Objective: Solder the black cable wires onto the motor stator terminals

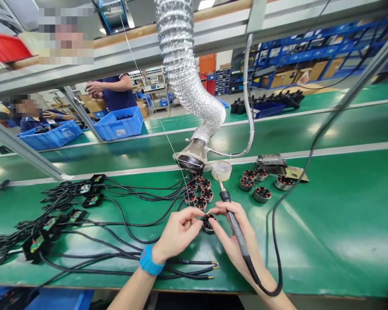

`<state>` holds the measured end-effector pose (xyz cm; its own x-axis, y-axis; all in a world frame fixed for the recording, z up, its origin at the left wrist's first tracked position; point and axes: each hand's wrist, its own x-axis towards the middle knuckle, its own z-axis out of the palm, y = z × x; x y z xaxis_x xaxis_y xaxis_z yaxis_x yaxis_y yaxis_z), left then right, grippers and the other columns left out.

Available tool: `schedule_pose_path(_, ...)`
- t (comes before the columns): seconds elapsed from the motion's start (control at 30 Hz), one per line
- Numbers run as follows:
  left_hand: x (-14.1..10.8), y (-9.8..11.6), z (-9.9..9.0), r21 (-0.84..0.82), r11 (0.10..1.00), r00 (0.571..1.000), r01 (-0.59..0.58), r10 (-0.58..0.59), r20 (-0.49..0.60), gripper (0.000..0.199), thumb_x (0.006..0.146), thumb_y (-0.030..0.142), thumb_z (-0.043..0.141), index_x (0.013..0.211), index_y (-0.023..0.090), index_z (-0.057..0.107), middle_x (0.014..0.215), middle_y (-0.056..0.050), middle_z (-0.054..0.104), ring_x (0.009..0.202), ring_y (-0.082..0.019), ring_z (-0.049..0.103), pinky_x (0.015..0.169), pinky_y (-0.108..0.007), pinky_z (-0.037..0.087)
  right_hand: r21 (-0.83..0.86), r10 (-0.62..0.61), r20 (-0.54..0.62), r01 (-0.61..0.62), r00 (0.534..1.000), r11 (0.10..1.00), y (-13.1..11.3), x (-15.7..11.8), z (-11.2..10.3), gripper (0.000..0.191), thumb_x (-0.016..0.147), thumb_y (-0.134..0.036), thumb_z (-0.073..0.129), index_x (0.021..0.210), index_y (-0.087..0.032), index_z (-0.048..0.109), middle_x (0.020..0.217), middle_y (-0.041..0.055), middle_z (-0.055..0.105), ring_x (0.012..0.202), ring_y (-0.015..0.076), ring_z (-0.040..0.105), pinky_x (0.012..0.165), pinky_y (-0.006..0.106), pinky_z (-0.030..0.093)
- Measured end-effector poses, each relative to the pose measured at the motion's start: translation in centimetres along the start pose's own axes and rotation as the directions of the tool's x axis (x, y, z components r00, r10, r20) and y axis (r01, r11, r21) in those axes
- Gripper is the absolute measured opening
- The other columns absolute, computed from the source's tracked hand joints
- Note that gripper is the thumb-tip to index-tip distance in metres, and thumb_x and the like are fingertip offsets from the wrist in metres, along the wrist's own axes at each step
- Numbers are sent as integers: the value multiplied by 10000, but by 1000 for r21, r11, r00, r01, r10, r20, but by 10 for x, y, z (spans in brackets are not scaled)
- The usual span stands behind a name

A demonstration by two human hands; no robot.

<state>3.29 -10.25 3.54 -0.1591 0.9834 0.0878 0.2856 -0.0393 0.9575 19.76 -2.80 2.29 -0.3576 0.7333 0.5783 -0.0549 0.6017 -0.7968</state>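
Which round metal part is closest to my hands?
The frontmost round part, just at the fingertips of your left hand and right hand. The other parts sit farther back, near the duct nozzle or off to the right.

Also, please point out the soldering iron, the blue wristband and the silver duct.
Soldering iron (pixel 238 229): head view, handle's middle.
Blue wristband (pixel 151 261): head view, outer face.
Silver duct (pixel 182 71): head view, ribbed side.

Bench lies open rightward (past the cord), but round parts block ahead.
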Motion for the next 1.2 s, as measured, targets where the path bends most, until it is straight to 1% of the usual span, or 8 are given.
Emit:
schedule_pose_path(0.17,-4,10,5,217,962,982,-166,182,-53,191,915,328,615,1002,184,705,749,-6,618,608,-80,451,578,-205,338,114,9,-38,-5,999,993,-9,3,7,255,932,-153,635,1152,-248,550,999,20,542,882,139,608,814,267,493)
schedule_pose_path(0.23,-6,15,7,290,926,959,-243,275,-74,173,933,313,601,946,179,710,800,-21,636,684,-92,496,642,-207,367,145,-4,-53,11,999,989,-12,0,7,262,923,-141,644,1147,-243,553,1028,27,535,873,133,608,807,258,498)
schedule_pose_path(0.3,-10,19,9,300,913,949,-275,307,-65,192,958,295,564,916,167,700,807,-28,629,730,-98,522,681,-207,379,180,-12,-57,22,998,983,-14,-4,5,275,918,-129,646,1149,-240,548,1037,30,532,889,134,611,836,260,503)
schedule_pose_path(0.47,-22,21,17,206,956,976,-210,216,-7,241,981,295,514,889,157,688,804,-35,605,749,-104,524,690,-215,379,216,9,-53,2,999,976,-18,-17,2,248,915,-123,648,1103,-242,537,990,26,549,991,156,596,906,268,493)
schedule_pose_path(0.7,-28,14,25,-108,994,996,-4,-6,-88,265,896,380,638,822,128,677,737,-23,588,639,-88,444,591,-211,341,212,28,-95,-7,995,977,-24,-26,9,217,915,-121,645,1064,-234,536,951,12,533,835,116,583,780,205,490)
schedule_pose_path(0.8,-28,14,28,-155,988,994,-9,-8,-112,251,894,344,618,779,120,627,721,-10,535,637,-80,413,583,-201,329,221,21,-118,6,993,975,-25,-32,14,190,923,-107,625,1038,-232,540,940,15,528,849,123,571,783,214,481)
schedule_pose_path(1.03,-29,10,39,-247,969,965,-18,-48,-256,232,851,286,610,693,128,546,661,9,492,640,-84,423,606,-193,360,179,1,-208,37,978,983,-18,-53,35,193,918,-78,611,1024,-219,534,1011,37,507,957,151,562,835,266,472)
schedule_pose_path(1.2,-28,7,36,-295,955,959,13,-96,-268,211,841,275,615,702,119,592,663,2,534,638,-86,440,618,-199,370,10,-135,-167,138,977,990,-17,-56,33,207,919,-43,572,1038,-211,552,1015,48,522,971,160,565,854,289,477)
